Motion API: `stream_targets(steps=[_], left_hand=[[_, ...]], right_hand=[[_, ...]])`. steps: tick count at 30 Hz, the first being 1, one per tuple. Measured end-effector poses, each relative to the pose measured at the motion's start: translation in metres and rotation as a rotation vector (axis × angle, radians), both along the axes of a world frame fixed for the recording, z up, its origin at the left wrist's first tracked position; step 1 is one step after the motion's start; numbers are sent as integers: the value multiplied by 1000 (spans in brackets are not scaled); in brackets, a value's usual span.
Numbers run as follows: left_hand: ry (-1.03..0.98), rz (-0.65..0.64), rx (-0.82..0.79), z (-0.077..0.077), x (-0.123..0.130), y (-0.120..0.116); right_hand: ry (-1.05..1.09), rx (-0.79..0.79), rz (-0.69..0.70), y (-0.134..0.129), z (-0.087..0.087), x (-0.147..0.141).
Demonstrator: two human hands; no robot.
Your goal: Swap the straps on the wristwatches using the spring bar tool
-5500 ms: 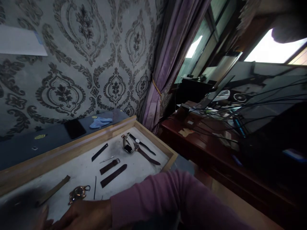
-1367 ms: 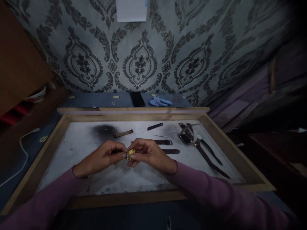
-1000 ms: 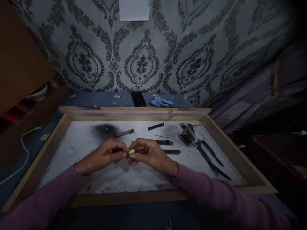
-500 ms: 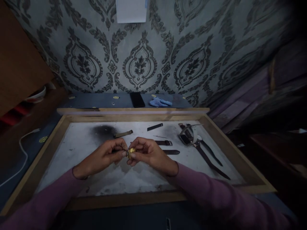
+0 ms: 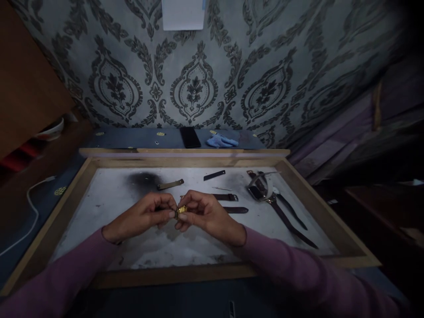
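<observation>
Above the middle of the tray, a small gold-coloured watch case (image 5: 181, 212) is pinched between the thumb and fingers of my right hand (image 5: 207, 215). My left hand (image 5: 145, 216) is closed in a pinch at the left edge of the case; its fingertips hide what exactly they grip there. Behind my right hand lie the two pieces of a dark brown watch strap (image 5: 236, 210), one with a buckle. A tan strap or handled strip (image 5: 170, 184) rests just beyond my left fingers. The thin metal tool (image 5: 221, 188) and a dark flat blade (image 5: 214, 175) lie farther back.
A wooden-rimmed tray (image 5: 185, 278) with a white floor surrounds the work. On its right lie a brown-strapped watch (image 5: 285, 218), a pale loop and dark-handled pliers (image 5: 293, 212). Behind the rim are a black phone (image 5: 190, 137) and blue cloth (image 5: 221, 141). A white cable (image 5: 29, 203) runs at left.
The gold watch case has turned slightly between my fingers, showing more of its face-on side. Both hands stay almost in place.
</observation>
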State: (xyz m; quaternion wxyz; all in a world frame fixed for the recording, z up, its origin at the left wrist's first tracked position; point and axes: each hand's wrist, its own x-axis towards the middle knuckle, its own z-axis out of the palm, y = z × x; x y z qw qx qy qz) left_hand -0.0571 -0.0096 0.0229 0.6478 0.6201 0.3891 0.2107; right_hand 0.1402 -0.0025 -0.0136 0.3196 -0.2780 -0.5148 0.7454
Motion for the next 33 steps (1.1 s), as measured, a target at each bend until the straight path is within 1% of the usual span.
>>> stream_targets(steps=[4, 7, 12, 16, 21, 24, 29, 33], left_hand=[[-19, -18, -3, -1, 1, 0], [-20, 11, 30, -3, 2, 0], [-62, 34, 25, -2, 2, -2], [-44, 29, 88, -2, 0, -2], [-14, 6, 127, -7, 0, 0], [-12, -3, 116, -7, 1, 1], [-47, -12, 44, -1, 2, 2], [-73, -7, 9, 0, 2, 2]], right_hand=[[-39, 22, -25, -2, 3, -1], [-33, 7, -26, 0, 3, 0], [0, -19, 3, 2, 2, 1], [14, -25, 15, 2, 2, 2], [-9, -11, 4, 1, 2, 2], [-4, -16, -7, 0, 1, 1], [14, -28, 21, 0, 2, 0], [-19, -4, -6, -2, 5, 1]])
